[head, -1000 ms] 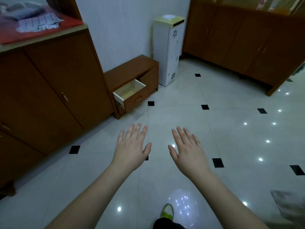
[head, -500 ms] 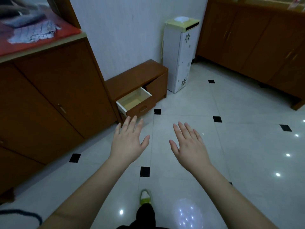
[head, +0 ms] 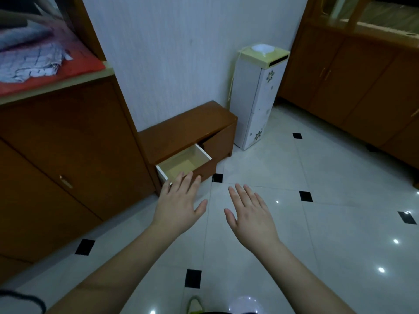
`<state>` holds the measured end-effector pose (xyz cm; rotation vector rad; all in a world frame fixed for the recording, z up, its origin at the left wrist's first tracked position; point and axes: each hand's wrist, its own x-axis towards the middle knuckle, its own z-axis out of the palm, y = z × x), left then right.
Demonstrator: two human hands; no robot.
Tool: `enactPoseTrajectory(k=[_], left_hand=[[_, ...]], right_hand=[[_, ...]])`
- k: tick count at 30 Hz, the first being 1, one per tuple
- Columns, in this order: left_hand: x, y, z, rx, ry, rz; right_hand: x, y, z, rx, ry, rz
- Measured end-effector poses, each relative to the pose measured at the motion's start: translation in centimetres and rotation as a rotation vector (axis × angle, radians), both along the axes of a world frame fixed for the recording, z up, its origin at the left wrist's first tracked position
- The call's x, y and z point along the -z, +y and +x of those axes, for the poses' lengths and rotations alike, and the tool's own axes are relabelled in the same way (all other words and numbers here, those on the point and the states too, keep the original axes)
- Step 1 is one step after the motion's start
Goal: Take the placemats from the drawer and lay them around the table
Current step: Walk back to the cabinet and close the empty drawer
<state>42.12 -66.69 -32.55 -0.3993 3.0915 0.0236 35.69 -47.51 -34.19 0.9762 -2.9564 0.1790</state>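
Note:
A low brown cabinet [head: 188, 130] stands against the white wall with its left drawer [head: 184, 163] pulled out. The drawer's pale inside shows no placemats from here. My left hand [head: 179, 206] is stretched out flat, fingers apart, its fingertips overlapping the drawer's front edge in the view. My right hand [head: 250, 217] hovers beside it over the floor tiles, also flat and holding nothing. No table is in sight.
A tall brown cupboard [head: 61, 159] fills the left, with a red cloth [head: 68, 71] and a checked fabric [head: 29, 64] on top. A white floral water dispenser [head: 258, 98] stands right of the low cabinet. Brown wall cabinets [head: 353, 87] line the right. The floor is glossy tile.
The view has closed in on the low cabinet; the open drawer now looks larger and sits just beyond my left fingertips. Both hands stay spread and empty.

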Motion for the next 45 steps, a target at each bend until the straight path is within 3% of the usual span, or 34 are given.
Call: enactPoseTrajectory(k=[11,16,23,26,32,45], left_hand=[[3.5,-2.6,-14.1,-0.003,-0.068,0.038],[5.2,-2.1,-19.4,-0.091,-0.122,0.067],[7.4,-5.6,-23.1,-0.277,-0.051,-0.007],[9.2,-7.4,-23.4,-0.324,-0.084,-0.005],[13.2,-12.5,-25.0,-0.344,-0.045,0.036],[20.4,-19.4,-28.6,-0.353,-0.142,0.139]], right_hand=[[3.8,-3.8,-16.2,-0.102,-0.011,-0.011],[4.7,-5.5,-23.9,-0.231,-0.060,-0.013],[6.0,-10.5,-32.2,-0.413,-0.080,-0.033],[6.5,-13.4,-35.1,-0.397,-0.106,-0.091],[9.9,-19.3,-37.0,-0.476,-0.146,0.010],[18.0,-26.9,-39.0,-0.505,-0.245,0.158]])
